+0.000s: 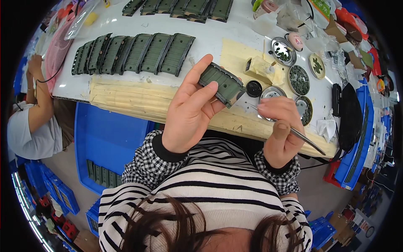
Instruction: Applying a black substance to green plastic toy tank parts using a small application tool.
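Observation:
My left hand [184, 119] holds a dark green moulded plastic panel [224, 86] with toothed edges and a camouflage patch at one corner. Its thumb lies on the panel's face, and the index finger stretches along the far side. To the right, my right hand [283, 130] is closed around slim metal tweezers [308, 143]. Their tip points left, a little short of the panel. Beyond my right hand stand a metal dish [273, 90], partly hidden by it, and a small black round lid [254, 88].
Similar green panels [138, 52] lie in a row at the left, with another row [197, 9] farther back. Dishes of small green pieces [299, 80] stand at the right beside a tape-covered block [262, 71]. A blue bin [111, 126] sits below the table edge. Another person [35, 122] is at far left.

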`<state>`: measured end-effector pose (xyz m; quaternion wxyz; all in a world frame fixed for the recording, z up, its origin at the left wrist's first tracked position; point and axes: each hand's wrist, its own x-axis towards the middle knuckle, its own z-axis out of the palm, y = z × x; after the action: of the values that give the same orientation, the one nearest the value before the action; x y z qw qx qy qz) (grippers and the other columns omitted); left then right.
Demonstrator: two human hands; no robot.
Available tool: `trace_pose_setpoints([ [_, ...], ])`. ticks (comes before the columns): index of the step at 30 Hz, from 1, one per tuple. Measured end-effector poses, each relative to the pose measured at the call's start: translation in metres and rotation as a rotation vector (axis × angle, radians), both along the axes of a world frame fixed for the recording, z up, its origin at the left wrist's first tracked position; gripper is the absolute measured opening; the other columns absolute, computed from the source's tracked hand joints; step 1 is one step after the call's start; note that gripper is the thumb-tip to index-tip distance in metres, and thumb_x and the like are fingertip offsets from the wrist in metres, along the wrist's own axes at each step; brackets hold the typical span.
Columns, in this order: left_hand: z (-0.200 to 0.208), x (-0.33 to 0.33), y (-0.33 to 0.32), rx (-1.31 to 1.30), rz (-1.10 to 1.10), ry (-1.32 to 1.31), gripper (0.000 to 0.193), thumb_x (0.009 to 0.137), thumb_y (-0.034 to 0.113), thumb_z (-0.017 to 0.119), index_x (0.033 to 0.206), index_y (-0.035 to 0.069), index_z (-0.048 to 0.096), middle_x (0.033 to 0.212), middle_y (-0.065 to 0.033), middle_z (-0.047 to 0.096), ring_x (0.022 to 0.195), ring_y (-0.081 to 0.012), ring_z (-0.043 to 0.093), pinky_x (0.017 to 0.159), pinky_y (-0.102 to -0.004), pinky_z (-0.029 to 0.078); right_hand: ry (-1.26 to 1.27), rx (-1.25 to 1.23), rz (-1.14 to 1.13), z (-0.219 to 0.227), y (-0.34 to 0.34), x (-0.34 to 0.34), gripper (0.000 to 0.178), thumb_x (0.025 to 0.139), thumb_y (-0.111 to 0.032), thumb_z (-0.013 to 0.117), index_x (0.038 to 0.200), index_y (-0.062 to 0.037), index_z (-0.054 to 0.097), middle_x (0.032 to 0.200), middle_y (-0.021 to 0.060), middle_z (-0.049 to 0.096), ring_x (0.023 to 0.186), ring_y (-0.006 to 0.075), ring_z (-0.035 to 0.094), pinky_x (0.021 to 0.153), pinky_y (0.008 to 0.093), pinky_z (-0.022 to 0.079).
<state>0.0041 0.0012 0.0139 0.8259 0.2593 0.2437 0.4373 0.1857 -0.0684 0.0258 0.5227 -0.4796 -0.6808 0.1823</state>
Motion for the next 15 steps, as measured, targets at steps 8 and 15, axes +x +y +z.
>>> trace_pose_setpoints([
  [8,0.0,0.001,-0.002,0.022,0.013,-0.009,0.05,0.099,0.005,0.035,0.148,0.005,0.022,0.138,-0.0149,0.042,0.128,-0.0333,0.046,0.104,-0.0406,0.042,0.137,-0.094,0.03,-0.009,-0.001,-0.018,0.018,0.093,-0.005,0.053,0.101,0.0032,0.066,0.103,0.0193,0.065,0.097,0.0249,0.064,0.081,0.0305,0.05],
  [15,0.0,0.0,-0.003,0.02,0.006,-0.027,0.05,0.1,0.005,0.035,0.148,0.006,0.022,0.137,-0.0133,0.042,0.129,-0.0318,0.045,0.104,-0.0392,0.042,0.088,-0.081,0.013,-0.009,0.001,-0.019,0.017,0.09,-0.002,0.054,0.101,0.0031,0.066,0.104,0.0198,0.065,0.092,0.0233,0.064,0.078,0.0287,0.05],
])
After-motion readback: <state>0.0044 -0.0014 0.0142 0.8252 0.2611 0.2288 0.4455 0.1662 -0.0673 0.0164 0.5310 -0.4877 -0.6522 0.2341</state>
